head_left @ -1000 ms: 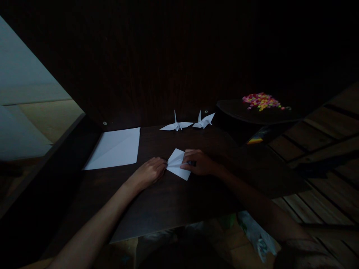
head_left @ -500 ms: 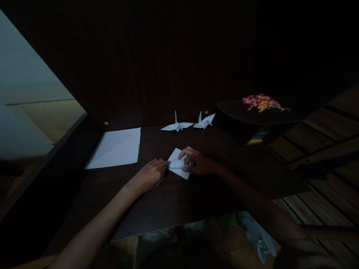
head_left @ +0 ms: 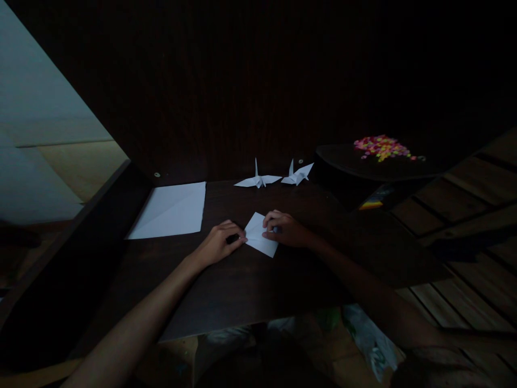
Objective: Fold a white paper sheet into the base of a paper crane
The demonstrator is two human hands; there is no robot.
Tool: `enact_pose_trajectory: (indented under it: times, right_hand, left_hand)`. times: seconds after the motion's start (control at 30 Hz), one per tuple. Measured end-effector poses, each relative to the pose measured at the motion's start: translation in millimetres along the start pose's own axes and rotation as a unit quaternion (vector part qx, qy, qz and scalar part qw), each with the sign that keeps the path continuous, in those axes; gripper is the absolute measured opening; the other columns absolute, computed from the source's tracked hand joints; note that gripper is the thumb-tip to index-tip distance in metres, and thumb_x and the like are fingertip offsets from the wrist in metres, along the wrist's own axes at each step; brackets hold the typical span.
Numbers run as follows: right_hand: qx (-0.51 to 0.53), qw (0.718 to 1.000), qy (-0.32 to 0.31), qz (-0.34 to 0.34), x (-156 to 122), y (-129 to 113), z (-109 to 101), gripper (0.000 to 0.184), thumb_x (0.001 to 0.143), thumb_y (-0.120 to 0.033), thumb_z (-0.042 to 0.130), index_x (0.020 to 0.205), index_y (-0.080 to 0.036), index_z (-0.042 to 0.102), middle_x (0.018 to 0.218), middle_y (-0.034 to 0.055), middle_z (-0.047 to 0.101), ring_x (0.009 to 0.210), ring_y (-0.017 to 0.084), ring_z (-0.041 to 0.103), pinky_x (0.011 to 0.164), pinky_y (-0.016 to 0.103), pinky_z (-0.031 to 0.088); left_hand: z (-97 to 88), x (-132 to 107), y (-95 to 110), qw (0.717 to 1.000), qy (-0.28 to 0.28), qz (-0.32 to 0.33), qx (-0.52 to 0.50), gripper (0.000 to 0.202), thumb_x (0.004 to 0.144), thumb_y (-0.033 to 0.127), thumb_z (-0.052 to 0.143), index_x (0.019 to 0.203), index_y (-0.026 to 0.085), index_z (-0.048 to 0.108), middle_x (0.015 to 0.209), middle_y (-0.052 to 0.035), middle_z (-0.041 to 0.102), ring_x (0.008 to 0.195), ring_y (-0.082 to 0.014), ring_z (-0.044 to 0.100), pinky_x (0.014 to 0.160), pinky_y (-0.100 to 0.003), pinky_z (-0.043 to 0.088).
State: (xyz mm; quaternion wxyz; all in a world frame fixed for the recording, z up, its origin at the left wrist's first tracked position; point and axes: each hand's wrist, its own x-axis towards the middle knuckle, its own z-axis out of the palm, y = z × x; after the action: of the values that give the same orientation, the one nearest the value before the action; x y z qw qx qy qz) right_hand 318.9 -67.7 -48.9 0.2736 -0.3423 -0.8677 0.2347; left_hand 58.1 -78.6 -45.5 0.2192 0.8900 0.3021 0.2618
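A small folded square of white paper lies on the dark desk, turned with its corners pointing outward. My left hand pinches its left corner between thumb and fingertips. On the paper's right side, my right hand has its fingers curled, thumb and fingertips pressed against a fold. The part of the paper under the right fingers is hidden. Behind it stand two white paper cranes, one crane straight ahead and another crane to its right.
A stack of white paper sheets lies at the desk's left. On a raised dark shelf at the right sits a pile of small colourful pieces. A low side panel borders the left edge. A plastic bag lies below the desk.
My left thumb has come out to the paper's corner, opening a gap beneath the fingers. My right fingers have drawn together and shifted slightly right over the paper. The view has shifted a little.
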Motion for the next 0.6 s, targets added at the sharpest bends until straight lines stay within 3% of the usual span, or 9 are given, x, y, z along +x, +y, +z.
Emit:
enact_pose_trajectory:
  times: [0.2, 0.43, 0.6]
  right_hand:
    - [0.010, 1.000, 0.011, -0.003, 0.6, 0.1, 0.7, 0.020, 0.080, -0.022, 0.070, 0.063, -0.018, 0.059, 0.089, 0.0045, 0.065, 0.084, 0.017, 0.059, 0.077, 0.033, 0.045]
    - [0.013, 1.000, 0.021, -0.002, 0.4, 3.3, 3.3, 0.018, 0.078, -0.023, 0.071, 0.065, -0.018, 0.059, 0.088, 0.0040, 0.065, 0.084, 0.018, 0.059, 0.077, 0.033, 0.044]
    - [0.019, 0.999, 0.029, -0.003, 1.0, 5.5, 5.0, 0.018, 0.078, -0.023, 0.070, 0.065, -0.019, 0.058, 0.085, 0.0041, 0.064, 0.081, 0.018, 0.058, 0.075, 0.033, 0.044]
  left_hand:
    - [2.8, 2.1, -3.1, 0.997, 0.027, -0.053, -0.040, 0.020, 0.092, 0.032, 0.058, 0.106, 0.021, 0.067, 0.095, -0.0034, 0.070, 0.086, -0.0171, 0.062, 0.081, -0.031, 0.049]
    - [5.1, 5.9, -3.4, 0.993, 0.054, -0.083, -0.057, 0.019, 0.083, 0.027, 0.068, 0.100, 0.020, 0.068, 0.080, -0.0002, 0.069, 0.076, -0.0166, 0.060, 0.075, -0.030, 0.049]
    - [3.1, 5.8, -3.7, 0.994, 0.037, -0.087, -0.057, 0.018, 0.081, 0.021, 0.068, 0.099, 0.020, 0.067, 0.083, -0.0004, 0.071, 0.078, -0.0168, 0.059, 0.076, -0.030, 0.048]
